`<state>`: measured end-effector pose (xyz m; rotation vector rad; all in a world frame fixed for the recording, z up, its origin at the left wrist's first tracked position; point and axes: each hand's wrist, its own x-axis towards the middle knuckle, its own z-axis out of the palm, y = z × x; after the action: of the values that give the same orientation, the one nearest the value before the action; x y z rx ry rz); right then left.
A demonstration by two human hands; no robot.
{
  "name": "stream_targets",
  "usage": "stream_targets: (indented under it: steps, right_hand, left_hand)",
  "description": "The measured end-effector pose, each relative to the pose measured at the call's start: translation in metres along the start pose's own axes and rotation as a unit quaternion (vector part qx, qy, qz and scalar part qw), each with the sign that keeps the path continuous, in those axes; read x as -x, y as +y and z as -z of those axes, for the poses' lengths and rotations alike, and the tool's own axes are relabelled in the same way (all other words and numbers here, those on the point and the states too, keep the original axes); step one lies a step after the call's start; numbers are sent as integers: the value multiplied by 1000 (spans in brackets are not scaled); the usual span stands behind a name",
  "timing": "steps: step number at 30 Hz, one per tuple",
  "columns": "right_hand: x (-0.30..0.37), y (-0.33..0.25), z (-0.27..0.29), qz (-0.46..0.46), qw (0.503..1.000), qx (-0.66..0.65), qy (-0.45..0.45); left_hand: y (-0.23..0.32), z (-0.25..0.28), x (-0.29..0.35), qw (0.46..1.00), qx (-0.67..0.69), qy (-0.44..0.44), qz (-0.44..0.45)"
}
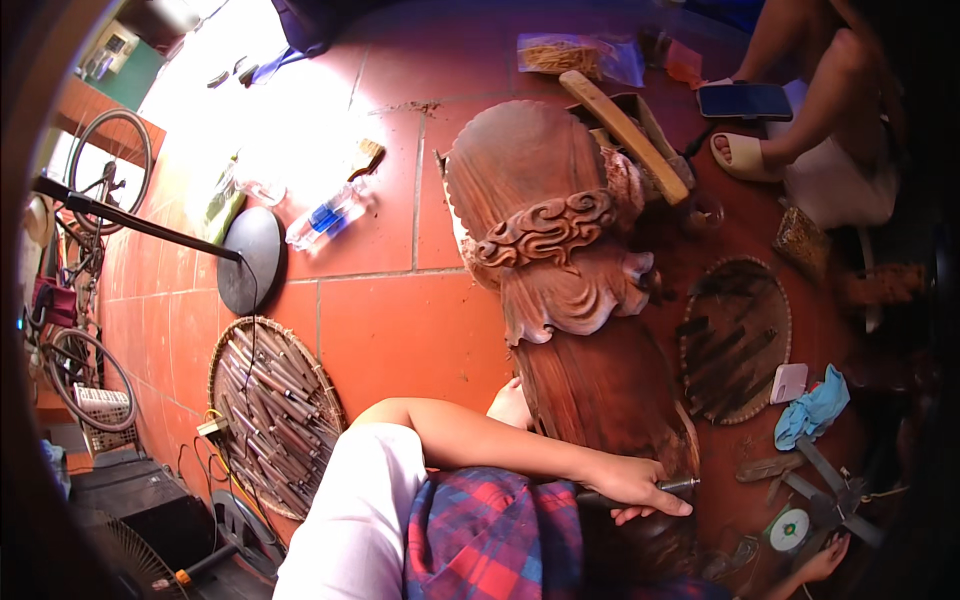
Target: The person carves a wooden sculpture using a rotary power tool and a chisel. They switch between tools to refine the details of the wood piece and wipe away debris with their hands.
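Note:
A large carved reddish-brown wood piece with scrollwork and a wavy edge lies before me. Its smooth lower part runs toward my lap. Across that near end, my left hand is closed around a dark cylindrical tool with a shiny metal end; its kind is unclear. At the lower right, my right hand has its fingers apart beside a grey cross-shaped metal piece. A round disc with a green centre lies close to that hand. What its fingertips touch is too small to tell.
Round woven trays hold carving tools, one at the left and one at the right. A lamp base, a water bottle and a blue cloth lie around. A wooden bar and another person's leg are beyond.

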<state>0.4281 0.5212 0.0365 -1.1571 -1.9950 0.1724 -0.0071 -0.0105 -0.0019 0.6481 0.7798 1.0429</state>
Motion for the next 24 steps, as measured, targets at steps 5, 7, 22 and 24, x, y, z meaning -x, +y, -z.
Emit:
stream_targets:
  steps: [5,7,22,24]
  right_hand:
    - [11,-26,-5,-59,997,-55,-12]
    - [3,-40,3,-46,998,-48,-15]
    - [54,-128,1,38,992,-55,103]
    - [56,-127,-2,13,992,-72,101]
  left_hand:
    - [-14,11,-3,995,47,-71,-54]
    - [-14,15,-3,990,91,-84,-68]
    - [-16,17,-12,987,112,-82,-84]
    - [-16,17,-9,987,114,-80,-82]
